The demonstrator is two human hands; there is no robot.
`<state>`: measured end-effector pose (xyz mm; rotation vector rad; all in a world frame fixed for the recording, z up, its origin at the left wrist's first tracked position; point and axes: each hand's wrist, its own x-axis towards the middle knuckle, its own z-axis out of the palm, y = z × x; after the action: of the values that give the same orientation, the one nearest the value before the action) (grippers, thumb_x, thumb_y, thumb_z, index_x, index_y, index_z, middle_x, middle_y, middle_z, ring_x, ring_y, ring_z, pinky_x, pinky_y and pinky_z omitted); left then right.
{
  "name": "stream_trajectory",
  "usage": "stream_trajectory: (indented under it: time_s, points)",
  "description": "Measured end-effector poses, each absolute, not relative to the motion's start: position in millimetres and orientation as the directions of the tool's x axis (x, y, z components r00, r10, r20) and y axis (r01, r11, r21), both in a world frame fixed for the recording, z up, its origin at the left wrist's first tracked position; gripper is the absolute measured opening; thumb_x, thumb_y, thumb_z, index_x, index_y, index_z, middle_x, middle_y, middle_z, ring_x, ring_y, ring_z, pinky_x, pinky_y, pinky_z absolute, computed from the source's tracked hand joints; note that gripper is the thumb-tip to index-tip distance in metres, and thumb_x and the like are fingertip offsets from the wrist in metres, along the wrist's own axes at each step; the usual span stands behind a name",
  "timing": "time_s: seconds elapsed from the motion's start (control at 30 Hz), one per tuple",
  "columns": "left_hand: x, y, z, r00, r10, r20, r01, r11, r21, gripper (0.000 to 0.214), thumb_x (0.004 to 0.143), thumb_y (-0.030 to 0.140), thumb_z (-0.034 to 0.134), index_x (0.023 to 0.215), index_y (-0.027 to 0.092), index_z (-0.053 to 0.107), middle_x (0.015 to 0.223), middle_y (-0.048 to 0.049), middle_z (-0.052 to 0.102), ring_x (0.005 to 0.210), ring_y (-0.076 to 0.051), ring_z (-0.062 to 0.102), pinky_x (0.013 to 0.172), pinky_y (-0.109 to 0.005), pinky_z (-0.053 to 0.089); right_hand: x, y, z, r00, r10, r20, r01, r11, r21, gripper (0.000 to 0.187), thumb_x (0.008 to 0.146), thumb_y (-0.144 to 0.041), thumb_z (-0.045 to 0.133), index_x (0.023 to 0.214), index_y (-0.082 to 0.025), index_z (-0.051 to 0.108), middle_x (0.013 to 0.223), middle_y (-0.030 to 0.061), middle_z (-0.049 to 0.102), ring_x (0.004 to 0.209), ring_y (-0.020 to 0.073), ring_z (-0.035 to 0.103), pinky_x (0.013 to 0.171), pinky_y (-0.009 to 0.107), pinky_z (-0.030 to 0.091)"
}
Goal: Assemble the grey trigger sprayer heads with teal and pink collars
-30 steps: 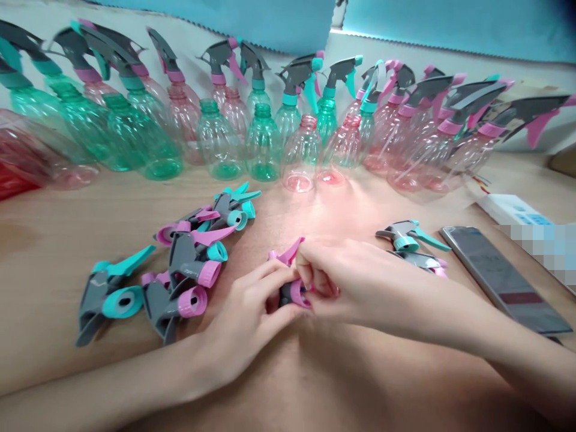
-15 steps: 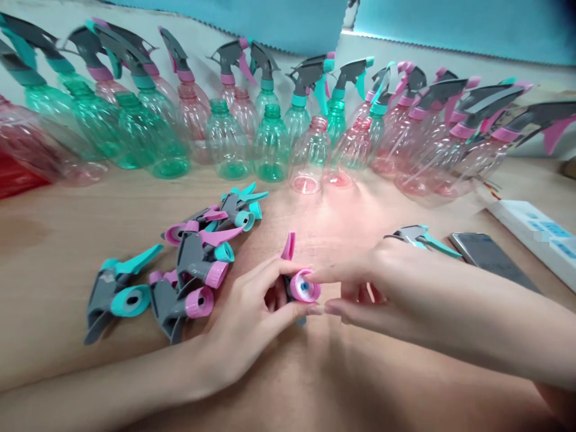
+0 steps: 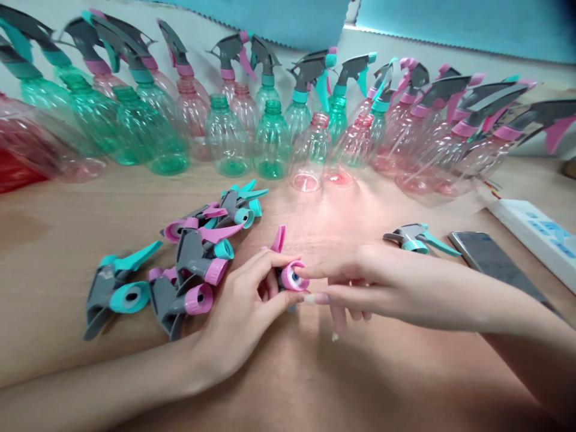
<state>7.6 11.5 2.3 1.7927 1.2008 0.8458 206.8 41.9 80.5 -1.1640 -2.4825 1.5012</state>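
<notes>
My left hand (image 3: 254,297) is wrapped round a grey and pink trigger spray head (image 3: 296,276), its pink collar facing right. Inside the collar a white ring with a small blue centre shows. My right hand (image 3: 364,285) has its index fingertip at the collar's mouth, its thumb tip by my left thumb, and the other fingers hanging loose and apart. Left of my hands lies a pile of loose spray heads (image 3: 193,264) with pink or turquoise collars. A single turquoise and grey spray head (image 3: 411,239) rests on the table beyond my right hand.
Along the back stand green open-necked bottles (image 3: 271,144), pink open-necked bottles (image 3: 310,156) and several bottles with spray heads fitted (image 3: 468,150). At right lie a phone (image 3: 490,258) and a white power strip (image 3: 535,234). A red object (image 3: 18,171) sits far left.
My left hand and the pink spray head have shifted slightly left. My right hand has followed, its index finger now at the collar's mouth and its lower fingers more spread.
</notes>
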Motion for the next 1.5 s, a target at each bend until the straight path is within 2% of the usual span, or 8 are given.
stream_trajectory:
  time_s: [0.13, 0.33, 0.5, 0.63, 0.83, 1.03, 1.27, 1.5]
  points:
    - [8.4, 10.7, 3.7, 0.37, 0.927, 0.067, 0.369, -0.212, 0.905, 0.022, 0.083, 0.021, 0.067, 0.103, 0.023, 0.058, 0.083, 0.0032, 0.059, 0.069, -0.011, 0.053, 0.059, -0.022, 0.041, 211.2, 48.1, 83.6, -0.691, 0.581, -0.43, 0.582, 0.093, -0.808, 0.036, 0.091, -0.048, 0.046, 0.112, -0.027, 0.067, 0.062, -0.0024, 0.069, 0.063, 0.012, 0.061, 0.058, 0.021, 0.047]
    - [9.5, 11.3, 3.8, 0.38, 0.924, 0.039, 0.354, -0.184, 0.917, 0.022, 0.083, 0.019, 0.065, 0.103, 0.024, 0.058, 0.083, 0.0039, 0.06, 0.07, -0.012, 0.053, 0.06, -0.023, 0.041, 210.3, 47.4, 83.2, -0.674, 0.605, -0.424, 0.565, 0.052, -0.824, 0.037, 0.089, -0.048, 0.05, 0.115, -0.027, 0.067, 0.058, -0.0019, 0.068, 0.061, 0.0107, 0.062, 0.058, 0.019, 0.048]
    - [9.5, 10.6, 3.8, 0.378, 0.925, 0.039, 0.35, -0.182, 0.919, 0.022, 0.083, 0.019, 0.065, 0.103, 0.023, 0.059, 0.091, 0.0016, 0.062, 0.077, -0.014, 0.056, 0.063, -0.024, 0.043, 209.4, 46.6, 81.8, -0.63, 0.627, -0.458, 0.606, 0.028, -0.795, 0.035, 0.087, -0.05, 0.052, 0.103, -0.026, 0.072, 0.056, -0.002, 0.069, 0.057, 0.0089, 0.061, 0.055, 0.015, 0.046]
    - [9.9, 9.8, 4.8, 0.386, 0.922, 0.034, 0.335, -0.175, 0.926, 0.021, 0.083, 0.02, 0.065, 0.102, 0.025, 0.059, 0.086, 0.0032, 0.061, 0.071, -0.013, 0.055, 0.061, -0.024, 0.042, 207.8, 44.9, 81.6, -0.619, 0.639, -0.456, 0.603, 0.014, -0.798, 0.032, 0.086, -0.049, 0.054, 0.099, -0.027, 0.073, 0.055, -0.003, 0.07, 0.052, 0.0079, 0.06, 0.05, 0.014, 0.045]
    - [11.1, 9.7, 5.6, 0.429, 0.903, 0.029, 0.331, -0.187, 0.925, 0.015, 0.084, 0.019, 0.064, 0.097, 0.025, 0.062, 0.086, 0.0026, 0.062, 0.073, -0.014, 0.055, 0.062, -0.024, 0.042, 206.3, 40.4, 82.0, -0.56, 0.717, -0.415, 0.655, 0.077, -0.751, 0.021, 0.085, -0.039, 0.058, 0.09, -0.027, 0.075, 0.052, -0.0047, 0.067, 0.048, 0.0079, 0.06, 0.046, 0.015, 0.044]
    - [11.9, 11.3, 5.5, 0.4, 0.917, -0.007, 0.35, -0.146, 0.925, 0.018, 0.081, 0.025, 0.068, 0.097, 0.024, 0.061, 0.081, 0.0029, 0.061, 0.068, -0.013, 0.054, 0.06, -0.024, 0.04, 207.4, 40.3, 82.2, -0.56, 0.725, -0.4, 0.654, 0.091, -0.751, 0.026, 0.085, -0.033, 0.058, 0.106, -0.026, 0.071, 0.05, -0.0041, 0.067, 0.048, 0.0094, 0.061, 0.046, 0.016, 0.044]
    - [11.2, 11.4, 4.9, 0.422, 0.907, -0.012, 0.345, -0.148, 0.927, 0.01, 0.084, 0.025, 0.064, 0.094, 0.022, 0.061, 0.084, 0.0024, 0.061, 0.072, -0.014, 0.054, 0.062, -0.025, 0.04, 202.0, 48.4, 74.6, -0.652, 0.621, -0.435, 0.522, -0.048, -0.852, 0.017, 0.085, -0.027, 0.056, 0.091, -0.022, 0.071, 0.067, -0.0014, 0.072, 0.054, 0.0099, 0.065, 0.049, 0.017, 0.048]
    - [12.8, 11.0, 4.8, 0.44, 0.898, -0.023, 0.327, -0.137, 0.935, 0.009, 0.084, 0.021, 0.064, 0.092, 0.021, 0.06, 0.086, 0.0021, 0.061, 0.076, -0.014, 0.055, 0.065, -0.025, 0.04, 199.2, 46.0, 70.3, -0.632, 0.675, -0.381, 0.591, 0.102, -0.8, 0.009, 0.081, -0.023, 0.059, 0.086, -0.022, 0.066, 0.068, -0.0038, 0.071, 0.052, 0.009, 0.063, 0.05, 0.019, 0.045]
